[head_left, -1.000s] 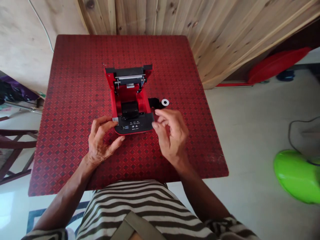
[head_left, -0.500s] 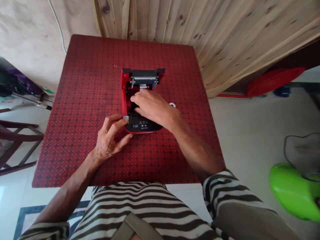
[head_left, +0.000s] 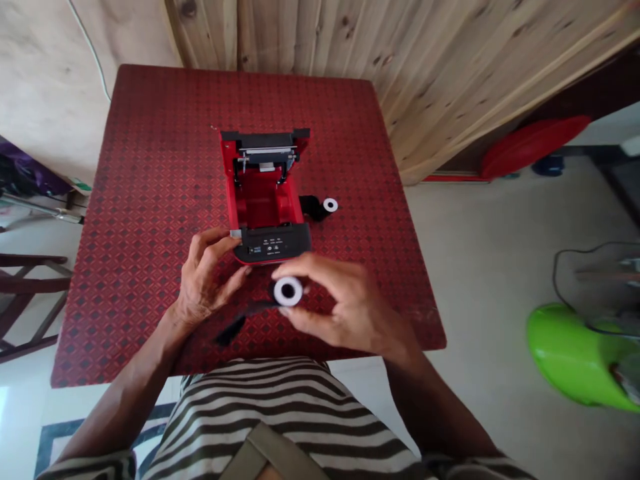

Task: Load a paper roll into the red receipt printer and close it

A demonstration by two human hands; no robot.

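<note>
A red and black label printer [head_left: 273,241] stands on the table with its lid [head_left: 265,143] raised, its red inner bay [head_left: 263,200] exposed and holding nothing. My left hand [head_left: 204,277] grips the printer's front left corner, fingers by a grey tab [head_left: 235,234] and thumb at the front edge. In front of the printer, my right hand [head_left: 345,303] pinches a small roll [head_left: 289,291] between thumb and fingers. The roll has a white ring-shaped end and a dark strip [head_left: 233,330] trailing left, blurred. A second such roll [head_left: 330,205] lies right of the printer, its black strip unrolled toward it.
The table [head_left: 150,167] has a red patterned cover and stands near a wooden plank wall [head_left: 300,40]. A wooden chair [head_left: 30,287] is at the left. On the floor at the right are a bright green plastic object [head_left: 565,360] and a cable [head_left: 555,267].
My right hand has come out of the printer's bay toward me, with a roll now in its fingers. The bay and the second roll are uncovered. My left hand stays at the corner.
</note>
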